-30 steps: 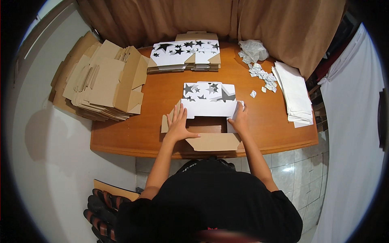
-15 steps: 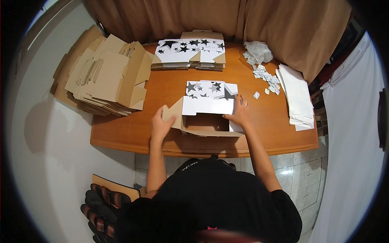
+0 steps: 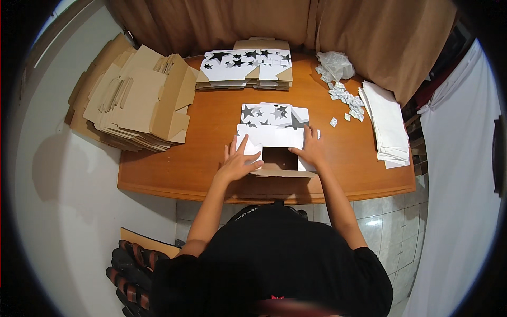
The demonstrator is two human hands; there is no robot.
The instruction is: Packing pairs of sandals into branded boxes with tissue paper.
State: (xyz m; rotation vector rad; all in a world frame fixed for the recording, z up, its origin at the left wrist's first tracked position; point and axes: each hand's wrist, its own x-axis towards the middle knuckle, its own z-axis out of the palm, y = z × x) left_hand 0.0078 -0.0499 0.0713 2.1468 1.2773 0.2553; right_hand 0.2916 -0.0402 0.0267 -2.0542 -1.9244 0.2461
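Note:
A cardboard box (image 3: pixel 285 136), white with grey and black stars outside and brown on its near flap, lies in front of me with its top partly uncovered. My left hand (image 3: pixel 237 164) rests on its folded-in left flap (image 3: pixel 252 152), fingers spread and thumb stretched toward the gap. On the right side, my right hand (image 3: pixel 312 148) grips the box at its end flap, thumb by the opening and fingers over the outer edge. The near brown flap (image 3: pixel 285 173) slopes toward me. Dark shade hides most of the box's inside.
Flattened brown cartons (image 3: pixel 134 100) are piled at the left. Flat star-printed boxes (image 3: pixel 245 66) lie stacked at the back. To the right are small white packets (image 3: pixel 346 100), a clear plastic bag (image 3: pixel 336 66) and white sheets (image 3: pixel 384 127). A brown curtain (image 3: pixel 274 21) hangs behind.
My left hand has moved right, folding the left flap from standing outward to lying inward over the opening. My right hand has stayed at the right end.

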